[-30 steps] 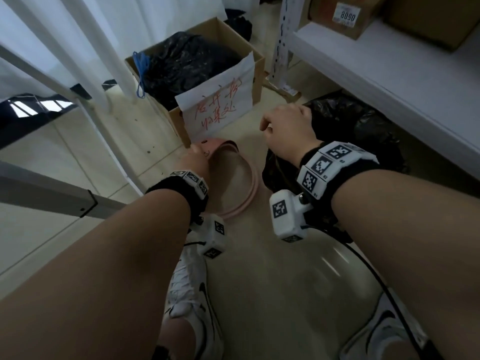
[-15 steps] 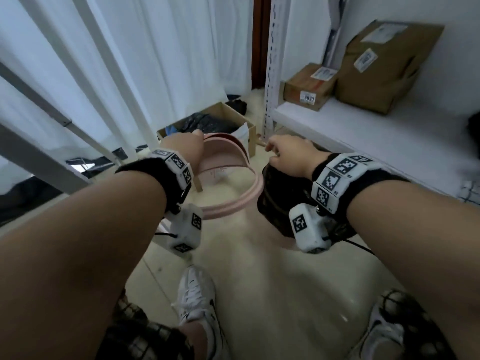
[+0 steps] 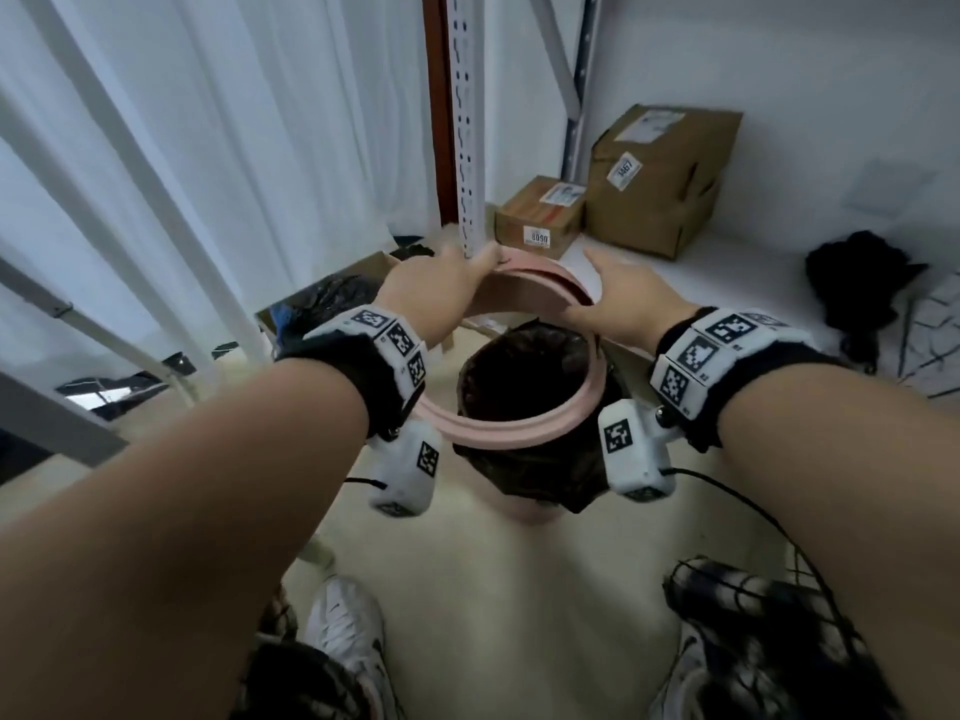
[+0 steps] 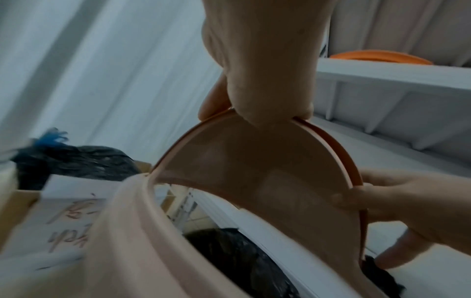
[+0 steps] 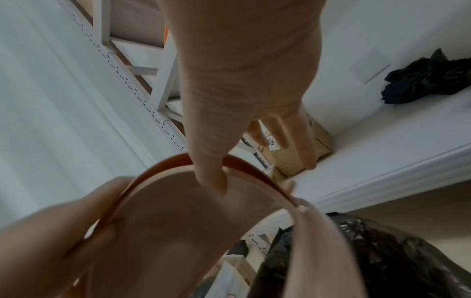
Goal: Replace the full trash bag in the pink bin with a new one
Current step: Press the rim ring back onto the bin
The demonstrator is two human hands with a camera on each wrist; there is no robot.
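Note:
My left hand (image 3: 441, 283) grips the far left of the pink ring lid (image 3: 493, 433), which hangs raised and tilted above the pink bin (image 3: 530, 511) on the floor. In the left wrist view the fingers of my left hand (image 4: 262, 80) curl over the ring lid's (image 4: 254, 161) rim. My right hand (image 3: 623, 298) holds the ring's right side, thumb inside and fingers straight outside, as the right wrist view shows: right hand (image 5: 242, 80), ring lid (image 5: 178, 221). The full black trash bag (image 3: 524, 376) sits in the bin, seen through the ring.
A white shelf (image 3: 727, 283) on the right carries two cardboard boxes (image 3: 665, 179) and a black bundle (image 3: 857, 283). Its perforated upright (image 3: 467, 122) stands just behind the ring. A carton with black bags (image 3: 332, 298) is on the floor at left, by white curtains. My shoes are below.
The ring lid has come up from near the floor to above the bin. My right hand has left the black bag and taken the ring's right side.

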